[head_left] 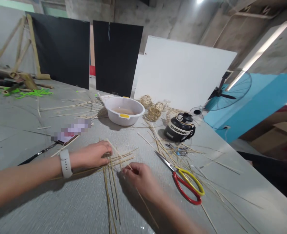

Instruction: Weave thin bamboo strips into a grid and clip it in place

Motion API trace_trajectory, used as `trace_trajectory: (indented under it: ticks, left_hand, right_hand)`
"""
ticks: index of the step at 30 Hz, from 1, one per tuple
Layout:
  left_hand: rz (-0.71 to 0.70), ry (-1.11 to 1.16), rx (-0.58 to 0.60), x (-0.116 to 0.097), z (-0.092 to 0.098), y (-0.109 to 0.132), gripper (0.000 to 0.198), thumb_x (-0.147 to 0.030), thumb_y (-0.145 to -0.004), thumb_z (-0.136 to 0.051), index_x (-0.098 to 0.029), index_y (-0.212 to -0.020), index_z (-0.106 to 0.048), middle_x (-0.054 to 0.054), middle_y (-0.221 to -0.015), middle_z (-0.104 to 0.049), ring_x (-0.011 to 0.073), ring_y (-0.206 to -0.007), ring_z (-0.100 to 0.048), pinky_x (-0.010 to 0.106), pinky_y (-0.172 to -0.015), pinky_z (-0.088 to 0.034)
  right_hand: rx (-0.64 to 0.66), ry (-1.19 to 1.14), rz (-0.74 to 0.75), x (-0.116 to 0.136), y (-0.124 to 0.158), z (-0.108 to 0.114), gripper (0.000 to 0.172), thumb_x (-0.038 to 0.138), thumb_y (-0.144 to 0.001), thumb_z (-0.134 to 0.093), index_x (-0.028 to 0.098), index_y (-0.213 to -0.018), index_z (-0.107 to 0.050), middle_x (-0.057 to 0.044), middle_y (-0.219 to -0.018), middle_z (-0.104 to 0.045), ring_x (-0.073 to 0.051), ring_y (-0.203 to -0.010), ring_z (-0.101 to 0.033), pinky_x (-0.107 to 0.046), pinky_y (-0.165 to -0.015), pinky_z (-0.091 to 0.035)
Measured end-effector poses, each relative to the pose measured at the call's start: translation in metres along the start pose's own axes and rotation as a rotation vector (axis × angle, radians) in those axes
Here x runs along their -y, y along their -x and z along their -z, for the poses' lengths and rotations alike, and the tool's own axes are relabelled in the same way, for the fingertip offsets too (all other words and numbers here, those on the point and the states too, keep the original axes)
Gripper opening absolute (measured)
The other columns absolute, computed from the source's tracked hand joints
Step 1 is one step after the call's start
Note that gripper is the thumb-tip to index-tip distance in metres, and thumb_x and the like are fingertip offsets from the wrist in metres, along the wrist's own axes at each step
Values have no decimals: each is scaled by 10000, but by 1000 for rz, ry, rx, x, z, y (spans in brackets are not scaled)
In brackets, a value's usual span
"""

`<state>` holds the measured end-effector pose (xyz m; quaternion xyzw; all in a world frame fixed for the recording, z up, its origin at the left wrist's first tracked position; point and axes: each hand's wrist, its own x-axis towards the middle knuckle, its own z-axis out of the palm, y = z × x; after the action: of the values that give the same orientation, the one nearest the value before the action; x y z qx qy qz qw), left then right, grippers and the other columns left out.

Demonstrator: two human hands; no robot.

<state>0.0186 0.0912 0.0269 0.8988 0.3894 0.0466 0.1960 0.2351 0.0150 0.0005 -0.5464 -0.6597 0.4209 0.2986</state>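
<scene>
Several thin bamboo strips (pixel 114 177) lie crossed on the grey table (pixel 60 201) in front of me. My left hand (pixel 93 154), with a white watch on its wrist, presses its curled fingers down on the crossing point. My right hand (pixel 140 178) pinches one long strip (pixel 120 156) that runs diagonally across the others. Red and yellow scissors (pixel 182 177) lie just right of my right hand.
A white basin (pixel 124 110) with liquid stands behind the strips. Small woven balls (pixel 152 109) sit beside it. A black bottle (pixel 180 127) lies to the right among loose strips. A fan (pixel 227 92) stands past the table edge. Bamboo pieces (pixel 17 76) are at far left.
</scene>
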Motion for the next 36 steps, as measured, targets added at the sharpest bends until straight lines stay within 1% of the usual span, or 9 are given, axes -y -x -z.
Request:
trace_trajectory:
  ticks: [3, 7, 11, 17, 20, 24, 27, 30, 36]
  left_hand:
    - [-15, 13, -16, 7, -11, -5, 206, -265, -782, -547, -199, -959, -633, 60, -1035, -593, 235, -997, -546, 348, -894, -412]
    - [-35, 20, 12, 15, -10, -9, 220, -284, -743, -579, -180, -932, -618, 69, -1005, -563, 237, -978, -516, 333, -862, -411]
    - [-37, 30, 64, 18, -6, -13, 250, -299, -717, -601, -184, -937, -632, 68, -993, -571, 238, -953, -522, 318, -825, -425]
    - [-28, 35, 104, 17, -1, -12, 228, -244, -693, -580, -177, -903, -638, 63, -978, -576, 235, -922, -547, 321, -809, -431]
    - [-43, 39, 135, 16, 5, -12, 207, -258, -709, -582, -188, -889, -657, 57, -960, -592, 227, -887, -566, 319, -792, -436]
    - [-93, 52, 166, 16, 12, -15, 184, -280, -724, -605, -209, -876, -682, 45, -937, -624, 236, -952, -572, 316, -842, -425]
    - [-85, 55, 139, 16, 9, -18, 227, -337, -741, -606, -196, -906, -674, 58, -959, -623, 245, -949, -568, 324, -825, -430]
    - [-79, 60, 134, 17, 2, -22, 309, -415, -716, -638, -185, -922, -661, 64, -978, -618, 246, -931, -562, 312, -787, -439]
    - [-43, 56, 142, 21, -4, -26, 250, -350, -689, -624, -195, -884, -645, 46, -936, -623, 228, -880, -560, 301, -744, -426]
  right_hand:
    - [-18, 200, 79, -2, 2, -8, 286, 236, -857, -502, 183, -576, -518, 45, -533, -392, -101, -516, -323, -249, -497, -211]
    - [-47, 455, 197, -4, 2, -15, 241, 201, -868, -511, 179, -654, -620, 11, -597, -556, -110, -554, -421, -245, -541, -254]
    - [-78, 586, 176, -3, -2, -20, 207, 218, -870, -529, 190, -718, -667, -10, -662, -639, -115, -567, -452, -239, -551, -265]
    - [-169, 624, 71, -4, -9, -14, 229, 179, -853, -527, 189, -675, -672, 7, -581, -593, -104, -510, -389, -241, -521, -231]
    - [-200, 627, 27, -5, -9, -9, 239, 182, -855, -527, 181, -659, -664, 9, -561, -575, -103, -502, -390, -240, -512, -223]
    - [-221, 626, -4, -4, -7, -6, 231, 184, -855, -529, 185, -670, -667, 8, -576, -592, -107, -515, -420, -235, -519, -233]
    - [-251, 626, -34, -3, -9, -8, 177, 171, -842, -536, 186, -743, -681, -12, -629, -635, -120, -552, -474, -235, -530, -240]
    - [-269, 623, -63, -3, -16, -10, 144, 180, -834, -545, 189, -797, -684, -31, -672, -668, -132, -580, -516, -236, -533, -243]
    - [-267, 611, -97, -3, -25, -11, 127, 197, -828, -568, 192, -884, -681, -42, -718, -695, -141, -617, -562, -226, -535, -266]
